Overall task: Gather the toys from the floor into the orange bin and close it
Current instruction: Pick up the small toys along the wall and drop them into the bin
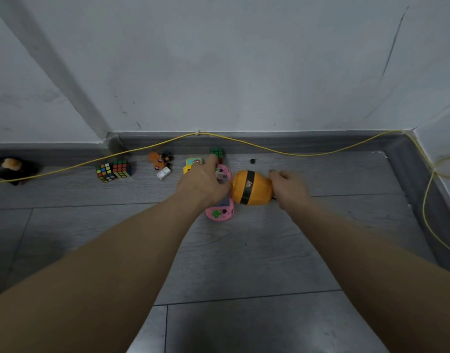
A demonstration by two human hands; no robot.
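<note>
The orange bin [251, 187] lies on its side on the grey floor, a black band around it. My right hand [288, 189] grips its right end. My left hand [206, 180] rests against its left end, over a pink handheld game toy [220, 212] that lies partly under the hand; whether the fingers hold anything is hidden. Along the wall sit two puzzle cubes [114, 171], an orange and black toy [159, 159], a white block [163, 173], a yellow toy [190, 163] and a green cube [217, 152].
A yellow cable [282, 151] runs along the grey skirting and down the right wall. A black fluffy object [11, 169] lies at far left. A small black piece [253, 161] sits near the wall. The floor corner closes in on the right.
</note>
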